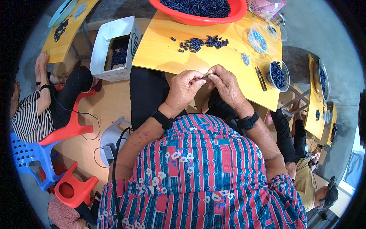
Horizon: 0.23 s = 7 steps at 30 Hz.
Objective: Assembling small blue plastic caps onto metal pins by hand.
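Observation:
Above the near edge of the yellow table [160, 49], my left hand [185, 89] and my right hand [228, 86] meet fingertip to fingertip. Both are closed, pinching one small dark cylindrical piece [204, 77] between thumbs and fingers; much of it is hidden. Beyond them lie loose dark cylindrical pieces [193, 45] in a scattered pile. To the right of the pile is a little heap of small silvery parts [246, 59]. Nearest my right hand on the tabletop rests a slim dark hand tool [261, 79], possibly tweezers or snips.
A red basin [241, 15] full of dark pieces stands at the far edge. Clear tubs hold silvery-blue parts [259, 41] and dark pieces [278, 74]. Left are a white carton [100, 53], red stools [76, 187] and a seated person [34, 110]. Another person [314, 187] sits right.

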Available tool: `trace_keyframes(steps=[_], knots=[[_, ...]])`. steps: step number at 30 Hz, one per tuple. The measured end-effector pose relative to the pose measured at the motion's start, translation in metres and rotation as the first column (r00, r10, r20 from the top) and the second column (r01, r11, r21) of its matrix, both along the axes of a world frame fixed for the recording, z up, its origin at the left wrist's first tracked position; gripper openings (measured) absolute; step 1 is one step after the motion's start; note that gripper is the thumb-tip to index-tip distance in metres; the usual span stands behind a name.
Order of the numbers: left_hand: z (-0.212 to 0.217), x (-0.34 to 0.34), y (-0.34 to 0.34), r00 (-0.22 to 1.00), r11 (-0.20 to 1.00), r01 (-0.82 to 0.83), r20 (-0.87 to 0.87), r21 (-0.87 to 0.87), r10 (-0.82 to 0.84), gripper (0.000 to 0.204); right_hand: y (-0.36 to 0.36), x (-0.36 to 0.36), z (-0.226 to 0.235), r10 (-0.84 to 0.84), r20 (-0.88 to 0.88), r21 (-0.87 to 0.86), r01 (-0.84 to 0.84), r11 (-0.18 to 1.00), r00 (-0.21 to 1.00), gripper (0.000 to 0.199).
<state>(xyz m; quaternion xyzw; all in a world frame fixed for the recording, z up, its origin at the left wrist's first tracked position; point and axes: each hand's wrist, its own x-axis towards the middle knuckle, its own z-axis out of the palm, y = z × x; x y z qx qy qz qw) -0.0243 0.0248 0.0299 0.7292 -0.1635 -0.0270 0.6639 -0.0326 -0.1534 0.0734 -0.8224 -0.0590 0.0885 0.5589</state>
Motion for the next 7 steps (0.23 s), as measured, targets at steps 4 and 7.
trace_keyframes(steps=[4,7], knots=[[0.0012,-0.0006,0.0005,1.0,1.0,0.005,0.0,0.011,-0.005,0.011,-0.0005,0.0002,0.0016,0.014,0.026,-0.048,-0.012,0.999,1.0,0.008],[-0.001,0.0001,0.001,1.0,1.0,0.01,0.004,0.013,-0.01,0.011,0.0005,0.0004,0.0037,0.026,0.024,-0.08,-0.024,0.996,0.999,0.008]])
